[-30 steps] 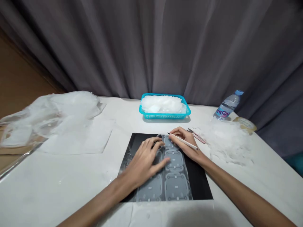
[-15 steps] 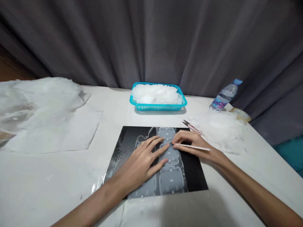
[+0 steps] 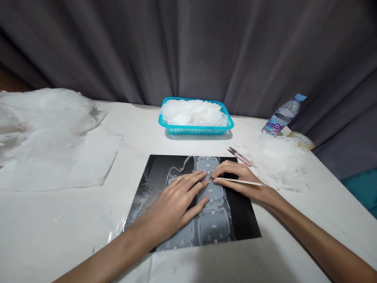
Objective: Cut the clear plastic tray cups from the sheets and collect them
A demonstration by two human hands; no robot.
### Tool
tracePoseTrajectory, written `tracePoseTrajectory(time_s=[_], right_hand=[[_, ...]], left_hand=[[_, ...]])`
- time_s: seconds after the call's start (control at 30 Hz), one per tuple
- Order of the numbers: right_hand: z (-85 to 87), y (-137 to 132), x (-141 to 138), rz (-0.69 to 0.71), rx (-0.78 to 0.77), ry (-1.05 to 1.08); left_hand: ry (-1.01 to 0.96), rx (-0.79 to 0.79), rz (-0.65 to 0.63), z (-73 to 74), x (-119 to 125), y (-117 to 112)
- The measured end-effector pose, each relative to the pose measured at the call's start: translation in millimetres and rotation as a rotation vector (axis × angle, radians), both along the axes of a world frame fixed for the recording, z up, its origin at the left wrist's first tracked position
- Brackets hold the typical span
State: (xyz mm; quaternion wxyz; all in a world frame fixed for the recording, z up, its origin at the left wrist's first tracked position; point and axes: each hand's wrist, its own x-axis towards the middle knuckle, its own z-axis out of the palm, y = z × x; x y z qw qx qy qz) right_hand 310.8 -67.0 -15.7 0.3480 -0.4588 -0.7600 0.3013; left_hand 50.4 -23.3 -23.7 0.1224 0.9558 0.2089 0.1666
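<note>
A clear plastic sheet (image 3: 214,224) marked with rounded panel shapes lies on a black mat (image 3: 244,220). My left hand (image 3: 176,200) rests flat on the sheet with its fingers spread, holding nothing. My right hand (image 3: 238,175) pinches a slim white pen-like tool (image 3: 244,182); its tip, at my fingers, meets the sheet near the gap between the upper and middle panels of the right column. What kind of tip it has is hidden. Along the left column runs a partly loosened curly strip (image 3: 176,169) of plastic.
A blue basket (image 3: 200,131) of white translucent pieces stands behind the mat. Right of it are thread snips (image 3: 240,156), a heap of clear scraps (image 3: 279,165), a water bottle (image 3: 282,116) and a tape roll (image 3: 302,140). Plastic sheets and bags (image 3: 59,157) lie left.
My view has shifted slightly, so the basket and bottle sit a little higher. Both hands keep nearly the same place on the sheet, and the right one still grips the white tool.
</note>
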Motion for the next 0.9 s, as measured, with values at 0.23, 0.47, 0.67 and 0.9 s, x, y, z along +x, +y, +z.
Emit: tracePoseTrajectory(time_s=[0.23,0.47,0.67,0.9], right_hand=[[-4.2,-5,-3,0.02,0.115,-0.099],[-6.3,-5,-5,0.082,0.287,-0.246],[0.5,-6,-1,0.069,0.362,-0.416],[-15.5,0,-10,0.0,0.606,-0.492]], left_hand=[[-0.021,0.005,-0.009,-1.0,1,1],[-0.033,-0.03,0.014,-3.4,2,0],[-0.074,-0.075,0.056,-3.4,-1,-3],[-0.093,-0.087,0.054,-5.5,-2,-2]])
